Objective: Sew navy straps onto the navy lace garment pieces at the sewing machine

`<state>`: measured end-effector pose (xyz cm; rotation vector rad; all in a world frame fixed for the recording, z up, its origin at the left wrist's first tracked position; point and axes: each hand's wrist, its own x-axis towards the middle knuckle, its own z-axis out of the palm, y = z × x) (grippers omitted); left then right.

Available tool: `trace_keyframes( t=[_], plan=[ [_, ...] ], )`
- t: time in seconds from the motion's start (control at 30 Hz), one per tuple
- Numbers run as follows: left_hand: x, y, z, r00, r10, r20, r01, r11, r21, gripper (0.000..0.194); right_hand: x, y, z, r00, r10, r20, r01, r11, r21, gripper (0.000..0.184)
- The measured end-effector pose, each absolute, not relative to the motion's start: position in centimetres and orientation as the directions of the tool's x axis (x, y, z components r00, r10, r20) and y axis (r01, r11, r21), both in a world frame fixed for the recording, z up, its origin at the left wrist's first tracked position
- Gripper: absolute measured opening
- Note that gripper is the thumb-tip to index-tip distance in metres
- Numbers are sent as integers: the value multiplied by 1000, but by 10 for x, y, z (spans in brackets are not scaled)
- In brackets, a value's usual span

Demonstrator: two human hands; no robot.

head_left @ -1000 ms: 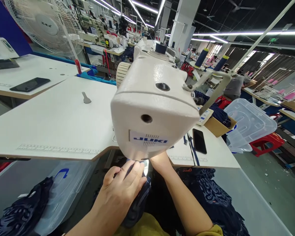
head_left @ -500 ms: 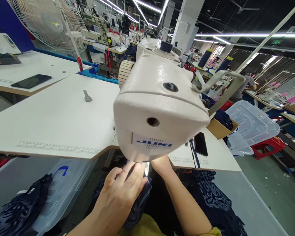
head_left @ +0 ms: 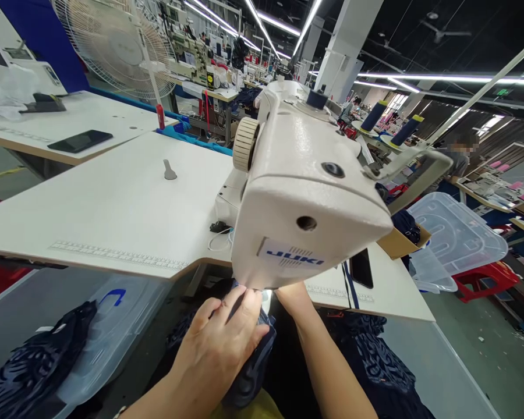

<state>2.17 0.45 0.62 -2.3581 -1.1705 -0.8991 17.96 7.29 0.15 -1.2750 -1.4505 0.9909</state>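
Note:
A white JUKI sewing machine [head_left: 314, 201] stands right in front of me, its head covering the needle area. Below it, my left hand [head_left: 227, 334] is closed on a navy patterned garment [head_left: 255, 364], fingertips up against the underside of the head. Part of the cloth hangs down under that hand towards my lap. My right hand [head_left: 291, 298] reaches in beneath the machine from the right; its fingers are hidden behind the head, so their grip does not show. A small light glows between the two hands.
The white table [head_left: 126, 203] carries a small grey metal piece [head_left: 169, 170] and a phone [head_left: 361, 269]. Navy garments lie at lower left [head_left: 39, 361] and lower right [head_left: 384, 366]. A clear plastic lid [head_left: 458, 233], a cardboard box [head_left: 397, 241] and a fan [head_left: 122, 46] stand around.
The view has shifted, so the machine and table sit further right in the picture. Both hands keep nearly the same place under the machine head.

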Motion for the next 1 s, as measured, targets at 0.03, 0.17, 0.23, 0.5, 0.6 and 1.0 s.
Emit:
trace_keyframes(
  t=[0.03,0.17,0.23,0.5,0.6,1.0],
  plan=[
    [20,5,8,466,571,676,801,-597,-48,26,180,73,1,-35,990,135,233,139,-962,38],
    [18,6,6,453,576,680,800,-600,-24,26,179,74,1,-48,989,141,205,148,-967,38],
    [18,6,1,426,584,691,798,-602,18,25,178,73,4,-47,988,149,175,155,-972,39],
    [24,5,-12,383,553,740,777,-626,66,25,173,72,9,-60,985,163,128,170,-977,33],
    [24,5,-11,408,549,730,778,-627,37,25,175,71,3,-42,985,166,163,171,-972,27],
    [28,3,-9,375,598,708,788,-608,97,25,177,69,-9,31,981,191,333,170,-927,11]
  ],
)
